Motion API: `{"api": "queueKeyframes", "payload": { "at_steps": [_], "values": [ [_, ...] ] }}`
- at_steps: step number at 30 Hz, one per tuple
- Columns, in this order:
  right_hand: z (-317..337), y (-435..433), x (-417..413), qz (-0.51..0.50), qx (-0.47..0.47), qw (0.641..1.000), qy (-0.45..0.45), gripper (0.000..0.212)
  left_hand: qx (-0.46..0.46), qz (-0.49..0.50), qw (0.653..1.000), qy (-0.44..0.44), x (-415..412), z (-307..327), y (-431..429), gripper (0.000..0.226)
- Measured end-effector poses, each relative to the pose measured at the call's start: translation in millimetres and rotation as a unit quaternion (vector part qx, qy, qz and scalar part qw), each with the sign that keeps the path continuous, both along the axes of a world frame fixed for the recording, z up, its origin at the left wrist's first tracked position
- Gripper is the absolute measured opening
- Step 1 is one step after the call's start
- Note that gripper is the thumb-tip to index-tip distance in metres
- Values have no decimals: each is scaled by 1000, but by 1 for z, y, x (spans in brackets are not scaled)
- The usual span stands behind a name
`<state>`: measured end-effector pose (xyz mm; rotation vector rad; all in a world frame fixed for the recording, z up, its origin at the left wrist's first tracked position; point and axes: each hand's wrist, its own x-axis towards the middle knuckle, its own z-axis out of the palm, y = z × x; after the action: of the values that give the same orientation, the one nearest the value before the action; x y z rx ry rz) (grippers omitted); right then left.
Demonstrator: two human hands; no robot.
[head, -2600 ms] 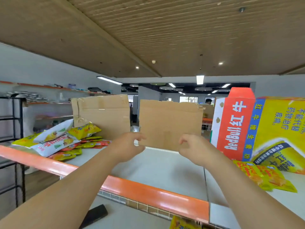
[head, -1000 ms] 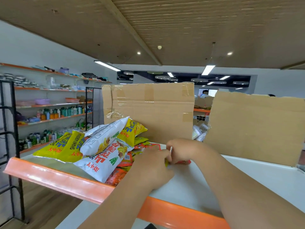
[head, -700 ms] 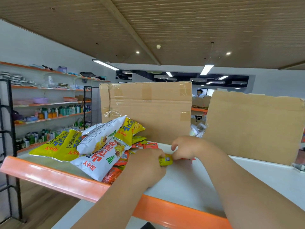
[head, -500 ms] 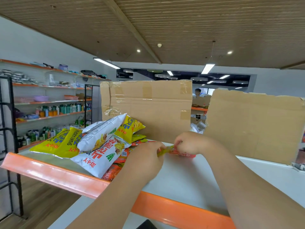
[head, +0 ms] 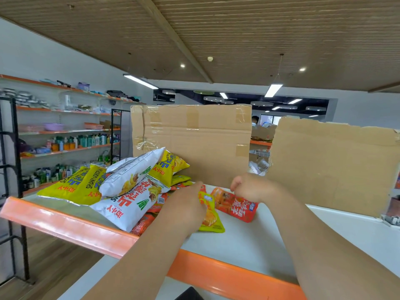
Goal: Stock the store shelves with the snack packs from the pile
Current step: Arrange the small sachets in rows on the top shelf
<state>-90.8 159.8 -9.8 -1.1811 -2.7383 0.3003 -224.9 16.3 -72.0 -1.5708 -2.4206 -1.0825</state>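
Snack packs [head: 129, 191] were heaped on shelf [head: 249, 241]; your left hand [head: 184, 204] pinched yellow pack [head: 213, 219], likely sorting; right hand [head: 251, 189] curled above red pack [head: 238, 207], hold unclear.

Black Latin capitals run along the flat yellow foil snack bag [head: 91, 187], reading roughly "SHANY AO…BIAN", beside upside-down red Chinese characters. The white foil bag [head: 129, 204] and the red flat pack [head: 238, 206] carry large Chinese characters. The small yellow pouch [head: 211, 219] bears a badge too small to read.

A small yellow pack [head: 213, 215] and a red pack [head: 236, 205] lie side by side on the white shelf [head: 249, 241] beside the heaped pile [head: 121, 187].
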Motion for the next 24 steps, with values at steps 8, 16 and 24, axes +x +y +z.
{"api": "queueKeyframes", "payload": {
  "at_steps": [8, 16, 24],
  "values": [
    [-3, -3, 1, -2, -5, 992, -129, 52, -93, -9, 986, 140, 21, 0, -3, 53],
    [0, -4, 6, -8, 107, 959, -262, 48, -115, -22, 984, 136, 30, 5, -11, 55],
    [4, -21, 4, 16, 40, 976, -212, 38, -108, -30, 985, 131, 26, -1, -9, 53]
  ]
}}
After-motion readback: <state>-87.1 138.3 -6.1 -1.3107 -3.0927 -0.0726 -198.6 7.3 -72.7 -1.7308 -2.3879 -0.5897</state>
